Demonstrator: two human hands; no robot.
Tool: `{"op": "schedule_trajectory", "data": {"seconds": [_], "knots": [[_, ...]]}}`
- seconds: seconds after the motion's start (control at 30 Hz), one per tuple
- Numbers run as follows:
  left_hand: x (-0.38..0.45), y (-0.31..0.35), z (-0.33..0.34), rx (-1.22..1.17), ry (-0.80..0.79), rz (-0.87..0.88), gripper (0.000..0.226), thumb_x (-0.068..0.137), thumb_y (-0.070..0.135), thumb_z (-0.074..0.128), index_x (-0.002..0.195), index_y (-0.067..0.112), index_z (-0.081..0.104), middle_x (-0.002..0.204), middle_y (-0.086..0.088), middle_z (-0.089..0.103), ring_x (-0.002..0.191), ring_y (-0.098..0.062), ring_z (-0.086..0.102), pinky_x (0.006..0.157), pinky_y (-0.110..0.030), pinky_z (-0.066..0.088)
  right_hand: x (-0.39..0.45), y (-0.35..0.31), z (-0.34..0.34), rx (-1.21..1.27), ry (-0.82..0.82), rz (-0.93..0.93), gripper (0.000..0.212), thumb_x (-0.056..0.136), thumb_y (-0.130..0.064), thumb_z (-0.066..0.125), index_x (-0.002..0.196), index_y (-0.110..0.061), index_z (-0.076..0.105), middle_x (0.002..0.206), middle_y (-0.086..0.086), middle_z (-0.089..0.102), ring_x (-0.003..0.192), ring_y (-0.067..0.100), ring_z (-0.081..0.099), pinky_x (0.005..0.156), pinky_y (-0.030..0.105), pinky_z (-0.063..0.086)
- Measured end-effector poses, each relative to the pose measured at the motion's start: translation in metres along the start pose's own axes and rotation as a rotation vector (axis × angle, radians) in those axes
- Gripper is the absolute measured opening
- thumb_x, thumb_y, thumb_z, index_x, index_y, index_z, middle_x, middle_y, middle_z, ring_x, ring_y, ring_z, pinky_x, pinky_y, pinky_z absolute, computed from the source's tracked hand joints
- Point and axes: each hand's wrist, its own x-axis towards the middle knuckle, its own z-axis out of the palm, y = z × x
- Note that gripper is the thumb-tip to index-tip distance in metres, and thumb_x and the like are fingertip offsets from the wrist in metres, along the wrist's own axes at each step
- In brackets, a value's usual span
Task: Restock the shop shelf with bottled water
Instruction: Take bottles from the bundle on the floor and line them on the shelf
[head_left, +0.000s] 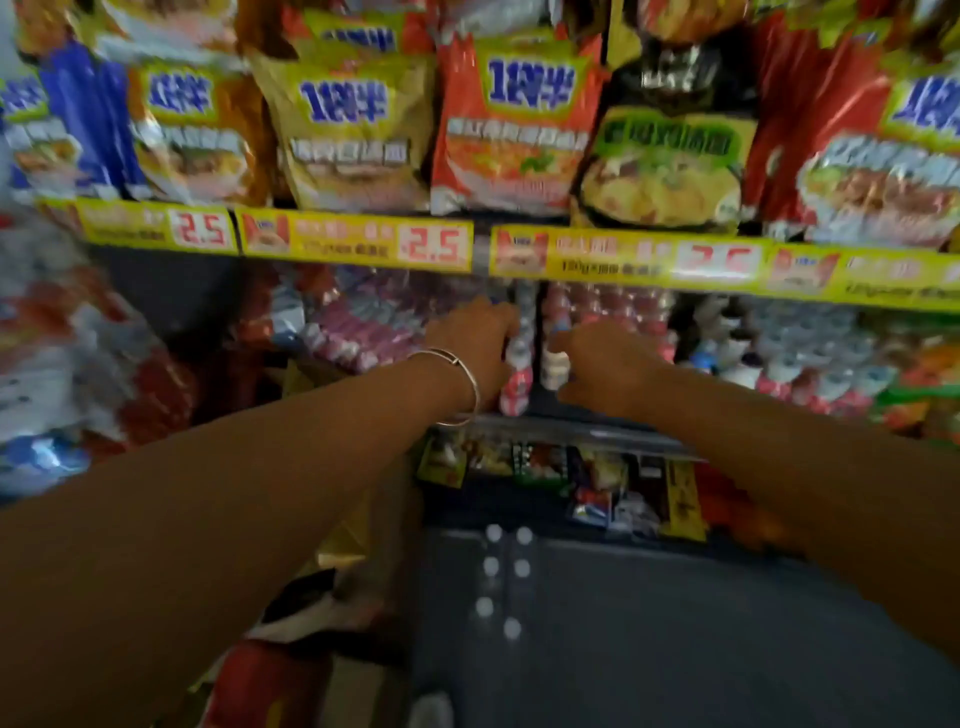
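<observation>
A clear plastic water bottle with a red label (517, 387) stands at the front edge of the middle shelf (561, 426), left hand (475, 348) curled round it; the right hand (605, 371) grips a neighbouring white-capped bottle (553, 369), under yellow price strips (358, 241)

noodle packets (511, 124) stand above yellow price strips (358, 241); more snack packs (540, 462) lie on the shelf below.

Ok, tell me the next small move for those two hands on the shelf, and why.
Probably push both bottles back and let go. The left hand grips a red-labelled bottle and the right hand holds a bottle at the shelf front, ahead of the rows behind; blur hides their exact seating.
</observation>
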Motion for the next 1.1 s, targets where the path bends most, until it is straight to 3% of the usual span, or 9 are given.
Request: {"op": "schedule_trajectory", "data": {"seconds": [0.1, 0.23, 0.37, 0.5, 0.63, 0.73, 0.83, 1.1], "knots": [[-0.002, -0.02, 0.074, -0.029, -0.057, 0.0, 0.034, 0.082, 0.014, 0.063, 0.115, 0.009, 0.055, 0.124, -0.016, 0.05, 0.117, -0.033, 0.048, 0.096, -0.041, 0.041, 0.008, 0.019, 0.071, 0.019, -0.099, 0.032, 0.04, 0.09, -0.019, 0.059, 0.127, -0.005, 0.052, 0.122, 0.019, 0.057, 0.109, 0.034, 0.056, 0.088, 0.039, 0.049], [-0.009, -0.05, 0.177, -0.06, -0.154, -0.049, 0.037, 0.081, 0.012, 0.065, 0.115, 0.007, 0.054, 0.127, -0.014, 0.049, 0.119, -0.032, 0.047, 0.098, -0.038, 0.04, 0.023, 0.039, 0.174, 0.075, -0.178, 0.081, 0.04, 0.086, -0.025, 0.063, 0.122, -0.008, 0.058, 0.112, 0.018, 0.062, 0.101, 0.033, 0.059, 0.083, 0.038, 0.051], [-0.017, -0.08, 0.274, -0.081, -0.276, -0.085, 0.039, 0.081, 0.013, 0.065, 0.118, 0.012, 0.053, 0.129, -0.01, 0.047, 0.12, -0.029, 0.045, 0.098, -0.036, 0.039, 0.035, 0.055, 0.277, 0.18, -0.301, 0.146, 0.019, 0.088, -0.019, 0.06, 0.105, -0.01, 0.062, 0.1, 0.014, 0.061, 0.108, 0.035, 0.057, 0.086, 0.039, 0.049], [-0.022, -0.11, 0.363, -0.067, -0.376, -0.148, 0.041, 0.087, 0.014, 0.059, 0.126, 0.019, 0.048, 0.134, -0.007, 0.041, 0.127, -0.029, 0.04, 0.106, -0.044, 0.032, 0.053, 0.066, 0.382, 0.209, -0.36, 0.213, 0.058, 0.088, -0.025, 0.063, 0.139, -0.01, 0.041, 0.141, 0.014, 0.045, 0.129, 0.031, 0.043, 0.103, 0.037, 0.039], [-0.023, -0.143, 0.436, -0.042, -0.406, -0.118, 0.048, 0.09, 0.018, 0.054, 0.136, 0.016, 0.039, 0.145, -0.007, 0.035, 0.134, -0.025, 0.034, 0.107, -0.033, 0.026, 0.072, 0.074, 0.471, 0.195, -0.339, 0.252, 0.068, 0.082, -0.028, 0.068, 0.14, -0.013, 0.037, 0.143, 0.012, 0.042, 0.131, 0.03, 0.039, 0.106, 0.036, 0.036], [-0.02, -0.166, 0.481, -0.049, -0.401, -0.138, 0.047, 0.086, 0.021, 0.058, 0.131, 0.018, 0.045, 0.14, -0.006, 0.04, 0.129, -0.026, 0.039, 0.105, -0.032, 0.029, 0.086, 0.078, 0.522, 0.205, -0.347, 0.274, 0.075, 0.076, -0.03, 0.074, 0.139, -0.015, 0.036, 0.138, 0.013, 0.039, 0.129, 0.031, 0.036, 0.104, 0.041, 0.039], [-0.014, -0.179, 0.516, -0.025, -0.416, -0.146, 0.043, 0.08, 0.022, 0.064, 0.121, 0.02, 0.049, 0.131, -0.006, 0.047, 0.121, -0.029, 0.046, 0.103, -0.045, 0.037, 0.1, 0.081, 0.561, 0.254, -0.36, 0.29, 0.079, 0.075, -0.025, 0.075, 0.142, -0.02, 0.032, 0.14, 0.01, 0.034, 0.13, 0.03, 0.034, 0.105, 0.042, 0.039], [-0.002, -0.198, 0.558, -0.039, -0.447, -0.155, 0.055, 0.078, 0.022, 0.07, 0.126, 0.022, 0.045, 0.134, -0.005, 0.038, 0.125, -0.03, 0.037, 0.104, -0.048, 0.034, 0.124, 0.091, 0.616, 0.392, -0.226, 0.277, 0.069, 0.074, -0.02, 0.076, 0.134, -0.023, 0.043, 0.142, 0.006, 0.036, 0.13, 0.03, 0.036, 0.107, 0.041, 0.036]]}}
